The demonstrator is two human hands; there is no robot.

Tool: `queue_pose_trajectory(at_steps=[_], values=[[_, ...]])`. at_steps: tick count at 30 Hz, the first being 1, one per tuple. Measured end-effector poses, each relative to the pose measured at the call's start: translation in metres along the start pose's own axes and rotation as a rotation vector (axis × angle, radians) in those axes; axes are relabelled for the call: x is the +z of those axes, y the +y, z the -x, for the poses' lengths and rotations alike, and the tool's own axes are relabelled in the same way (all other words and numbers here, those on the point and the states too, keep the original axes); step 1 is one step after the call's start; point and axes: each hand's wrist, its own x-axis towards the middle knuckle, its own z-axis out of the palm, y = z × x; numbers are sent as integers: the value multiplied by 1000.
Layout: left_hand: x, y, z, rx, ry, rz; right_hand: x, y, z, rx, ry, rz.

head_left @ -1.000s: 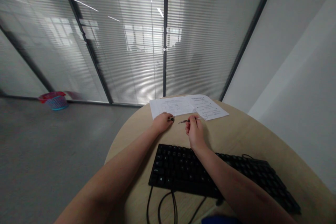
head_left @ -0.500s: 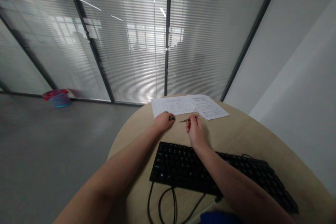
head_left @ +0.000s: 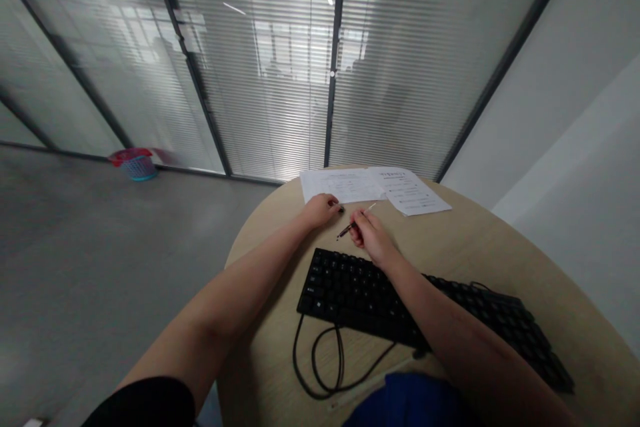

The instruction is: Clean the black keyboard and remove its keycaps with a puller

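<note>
My right hand (head_left: 364,227) pinches a thin dark pen-like tool (head_left: 346,231); its dark end points down and left, and a thin light end sticks out at the upper right. My left hand (head_left: 321,209) rests on the wooden table with its fingers closed round a small dark object (head_left: 341,209), too small to name. Both hands are just in front of two printed paper sheets (head_left: 340,185), between them and a black keyboard (head_left: 355,290). The right forearm passes over the keyboard.
Black cable loops (head_left: 327,388) lie on the round table (head_left: 480,240) in front of the keyboard. Blue cloth (head_left: 410,400) shows at the bottom edge. A red and blue basket (head_left: 139,165) stands on the floor at the left, by a glass partition with blinds.
My right hand has turned, so the tool now slants more steeply down to the left. The view has shifted, moving table and partition up and right in the picture. My left hand still holds the small object.
</note>
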Motion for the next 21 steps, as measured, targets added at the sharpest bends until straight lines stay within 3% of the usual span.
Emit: queue_pose_trajectory(at_steps=[3,7,11,16,21], values=[[-24,-1,9,17,-218,79,0,3,4,5,-173,103],[-52,-3,21,61,-595,183,-3,7,7,-84,-180,329],[-54,0,23,107,-978,286,-4,4,9,-119,-194,489],[-34,5,18,115,-1127,228,-3,-1,11,-125,-215,556],[-27,5,16,102,-1140,199,-2,-5,14,-173,-282,592]])
